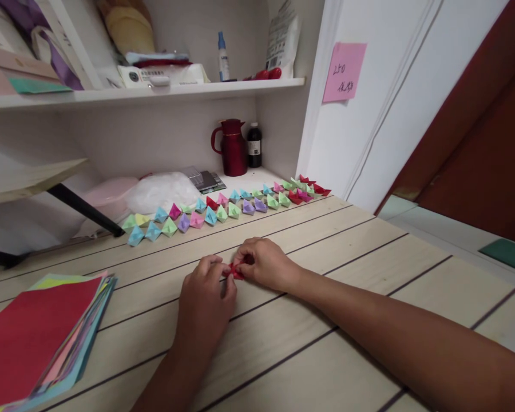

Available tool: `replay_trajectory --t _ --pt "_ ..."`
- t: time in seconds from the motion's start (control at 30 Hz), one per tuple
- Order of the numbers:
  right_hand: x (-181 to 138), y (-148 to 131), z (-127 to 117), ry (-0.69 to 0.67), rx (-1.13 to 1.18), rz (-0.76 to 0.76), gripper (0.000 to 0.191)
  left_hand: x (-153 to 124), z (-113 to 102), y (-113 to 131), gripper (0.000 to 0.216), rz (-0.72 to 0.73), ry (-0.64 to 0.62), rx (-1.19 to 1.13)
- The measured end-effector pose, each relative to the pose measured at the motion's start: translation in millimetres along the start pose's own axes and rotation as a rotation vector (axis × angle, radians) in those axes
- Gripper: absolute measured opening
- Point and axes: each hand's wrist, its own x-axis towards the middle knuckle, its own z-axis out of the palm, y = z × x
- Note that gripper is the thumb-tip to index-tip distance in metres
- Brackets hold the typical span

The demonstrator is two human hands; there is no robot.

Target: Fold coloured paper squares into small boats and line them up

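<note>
My left hand (pixel 206 297) and my right hand (pixel 264 264) meet over the wooden table (pixel 326 343), both pinched on a small folded piece of red paper (pixel 233 271). Most of the paper is hidden by my fingers. Beyond my hands, a long double row of several small folded paper shapes (pixel 223 209) in pink, green, blue, purple and red runs along the table's far edge.
A stack of coloured paper sheets (pixel 38 337), red on top, lies at the near left. On the back ledge stand a dark red jug (pixel 233 147), a dark bottle (pixel 254 145) and a white plastic bag (pixel 163 191). A pink sticky note (pixel 344 71) hangs on the wall.
</note>
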Motion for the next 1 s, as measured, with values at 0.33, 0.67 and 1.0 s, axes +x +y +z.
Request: replay_trajectory --t 0.33,0.67,1.0 --pt "-3 0 -12 -0.054 0.056 0.037 0.027 0 2 -2 0.016 -0.019 -0.070 0.035" --pt "-4 -4 -1 -0.033 -0.082 0.022 0.026 -1 1 2 0.025 -0.014 -0.140 0.055" --pt "-3 -2 -1 -0.067 -0.065 0.017 0.015 0 1 1 0.029 -0.068 -0.154 0.019"
